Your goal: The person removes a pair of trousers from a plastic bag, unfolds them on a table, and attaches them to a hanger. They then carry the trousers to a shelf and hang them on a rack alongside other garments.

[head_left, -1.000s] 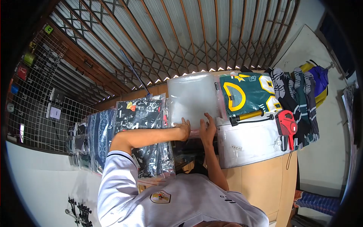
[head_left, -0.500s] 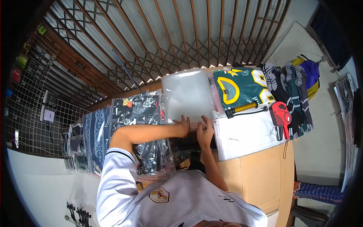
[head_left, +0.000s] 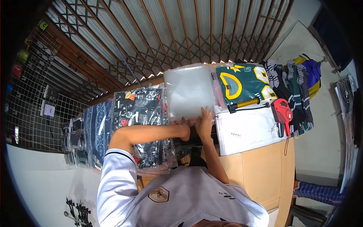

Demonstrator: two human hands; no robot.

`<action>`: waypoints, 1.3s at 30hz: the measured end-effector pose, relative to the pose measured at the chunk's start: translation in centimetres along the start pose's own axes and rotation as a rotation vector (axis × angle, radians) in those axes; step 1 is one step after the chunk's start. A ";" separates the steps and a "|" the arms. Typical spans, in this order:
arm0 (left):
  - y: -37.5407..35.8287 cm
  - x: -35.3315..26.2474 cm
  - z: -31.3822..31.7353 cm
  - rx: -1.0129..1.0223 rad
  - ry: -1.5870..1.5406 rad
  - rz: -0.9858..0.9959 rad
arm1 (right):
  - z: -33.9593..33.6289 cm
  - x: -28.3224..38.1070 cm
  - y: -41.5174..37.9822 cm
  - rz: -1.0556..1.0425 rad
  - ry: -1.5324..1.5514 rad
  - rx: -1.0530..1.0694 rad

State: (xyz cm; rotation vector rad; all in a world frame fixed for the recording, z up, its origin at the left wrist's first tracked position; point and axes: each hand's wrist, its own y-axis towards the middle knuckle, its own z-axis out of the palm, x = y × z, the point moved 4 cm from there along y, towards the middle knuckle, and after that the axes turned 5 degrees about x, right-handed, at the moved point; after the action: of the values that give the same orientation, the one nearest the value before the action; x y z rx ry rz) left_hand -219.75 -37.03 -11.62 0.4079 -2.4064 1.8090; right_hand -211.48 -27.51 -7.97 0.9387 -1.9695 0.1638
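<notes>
A stack of clear plastic bags (head_left: 189, 90) lies flat in front of me, with a reddish strip along its near edge. My left hand (head_left: 184, 131) is at the left part of that near edge, its visible fingers apart and touching the plastic. Beside it, my right hand (head_left: 204, 125) lies with fingers stretched out over the edge's right part. Neither hand visibly grips anything; the undersides of the fingers are hidden. Left of the stack are bagged black patterned garments (head_left: 138, 108). On the right lies a bagged green and yellow jersey (head_left: 244, 85).
A black and yellow hand pump (head_left: 244, 104) and a red tape dispenser (head_left: 281, 111) rest near white papers (head_left: 242, 132). Striped socks (head_left: 293, 90) hang at the table's right end. Bagged blue patterned fabric (head_left: 96, 128) lies left. A folding metal gate (head_left: 181, 34) stands behind.
My left hand has drawn slightly toward me along the near edge. My right hand's fingers have straightened and reach a little farther onto the plastic. The view has shifted slightly.
</notes>
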 end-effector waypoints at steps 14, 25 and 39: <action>-2.0 2.4 -1.4 -0.002 -0.159 0.073 | 1.0 -3.3 -0.8 0.179 -0.168 0.024; -22.1 2.0 0.0 -0.738 -0.474 0.700 | 0.6 0.0 -18.6 0.214 0.138 0.065; -23.9 -3.8 38.2 -0.239 -1.682 1.018 | 4.0 -4.6 -55.0 0.874 0.251 -0.018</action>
State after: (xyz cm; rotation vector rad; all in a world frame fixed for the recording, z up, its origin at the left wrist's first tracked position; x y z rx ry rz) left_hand -206.61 -79.09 -1.38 1.1730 -4.5793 1.3486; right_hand -175.99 -65.41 -27.25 -0.0175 -2.0067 0.7135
